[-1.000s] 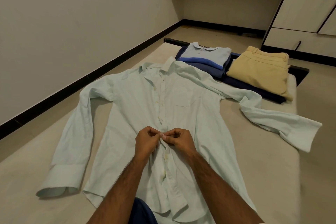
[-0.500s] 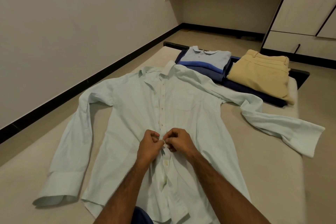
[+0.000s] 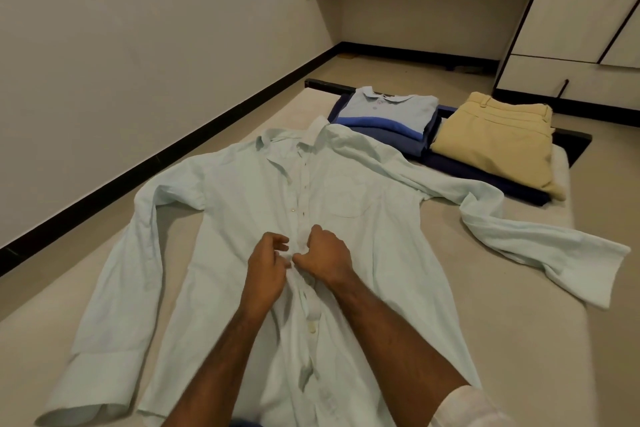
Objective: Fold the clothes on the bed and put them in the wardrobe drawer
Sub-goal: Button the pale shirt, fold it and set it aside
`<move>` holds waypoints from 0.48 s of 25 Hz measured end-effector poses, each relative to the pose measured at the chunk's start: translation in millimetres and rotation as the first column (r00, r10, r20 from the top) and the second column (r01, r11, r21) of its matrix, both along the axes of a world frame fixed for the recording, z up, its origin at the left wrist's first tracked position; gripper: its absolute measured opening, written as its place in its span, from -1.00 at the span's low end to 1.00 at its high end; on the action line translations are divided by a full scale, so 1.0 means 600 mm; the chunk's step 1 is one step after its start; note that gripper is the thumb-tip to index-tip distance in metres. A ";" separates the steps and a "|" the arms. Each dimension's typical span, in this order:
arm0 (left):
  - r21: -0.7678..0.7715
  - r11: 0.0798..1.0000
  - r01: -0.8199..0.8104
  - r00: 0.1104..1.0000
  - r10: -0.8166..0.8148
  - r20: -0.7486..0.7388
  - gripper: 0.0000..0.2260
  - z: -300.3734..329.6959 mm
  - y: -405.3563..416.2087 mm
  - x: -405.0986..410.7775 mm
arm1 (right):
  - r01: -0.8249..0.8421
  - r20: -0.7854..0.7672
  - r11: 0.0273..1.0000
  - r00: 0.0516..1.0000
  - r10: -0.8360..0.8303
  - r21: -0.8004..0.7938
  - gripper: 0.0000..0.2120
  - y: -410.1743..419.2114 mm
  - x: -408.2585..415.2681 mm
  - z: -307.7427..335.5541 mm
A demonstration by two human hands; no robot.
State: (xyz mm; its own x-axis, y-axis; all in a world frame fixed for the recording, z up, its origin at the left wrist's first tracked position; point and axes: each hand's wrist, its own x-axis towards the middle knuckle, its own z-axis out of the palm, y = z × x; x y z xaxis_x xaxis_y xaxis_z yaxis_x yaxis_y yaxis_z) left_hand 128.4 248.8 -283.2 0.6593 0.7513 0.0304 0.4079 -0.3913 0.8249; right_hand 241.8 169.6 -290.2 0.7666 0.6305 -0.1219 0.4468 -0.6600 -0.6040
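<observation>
Since half a second ago the left hand (image 3: 268, 269) has loosened: its fingers, then bunched tight against the button strip, now spread a little, though the lower ones seem to touch the cloth and I cannot tell whether they pinch it. The right hand (image 3: 323, 258) is clenched on the button strip of the pale shirt (image 3: 346, 225), at about mid-chest.

The shirt lies face up and flat on the bed (image 3: 519, 340), collar toward the far end, both sleeves stretched out to left and right. Judging by the strip, the buttons near the person look fastened, while several toward the collar look open. So this shirt is at the buttoning stage only; no fold has been made in it.

At the far end of the bed, two lots are already folded: a stack of blue tops (image 3: 388, 121) with a collared one uppermost, just beyond the shirt's collar, and to its right tan trousers (image 3: 495, 139) on a dark garment (image 3: 485, 177).

Left to do, by my reckoning: finish the buttons, fold the shirt, then carry everything to the wardrobe (image 3: 588, 10) at the far right, whose drawer (image 3: 554, 80) is closed.
</observation>
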 end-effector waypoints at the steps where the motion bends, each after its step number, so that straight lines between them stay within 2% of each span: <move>1: 0.065 0.997 0.035 0.999 -0.033 -0.037 -0.75 0.002 0.014 0.017 | -0.002 0.022 1.000 1.000 0.003 -0.006 -0.62 0.002 0.002 -0.001; 4: 0.100 0.984 0.147 0.977 -0.129 -0.170 -0.81 -0.005 0.041 0.064 | 0.066 -0.050 0.993 0.997 -0.062 0.098 -0.86 -0.014 0.018 -0.008; 6: 0.076 0.989 0.126 0.974 -0.108 -0.199 -0.89 -0.009 0.047 0.078 | 0.115 -0.118 0.979 0.988 -0.096 0.167 -0.96 -0.024 0.025 -0.012; 8: 0.026 0.997 0.071 0.981 -0.065 -0.184 -0.93 -0.013 0.049 0.082 | 0.135 -0.160 0.975 0.981 -0.107 0.174 -0.97 -0.020 0.028 -0.007; 12: -0.160 0.987 0.010 0.987 -0.035 -0.154 -0.97 -0.008 0.054 0.084 | 0.229 -0.353 0.949 0.925 -0.142 0.219 -0.97 -0.003 0.041 0.006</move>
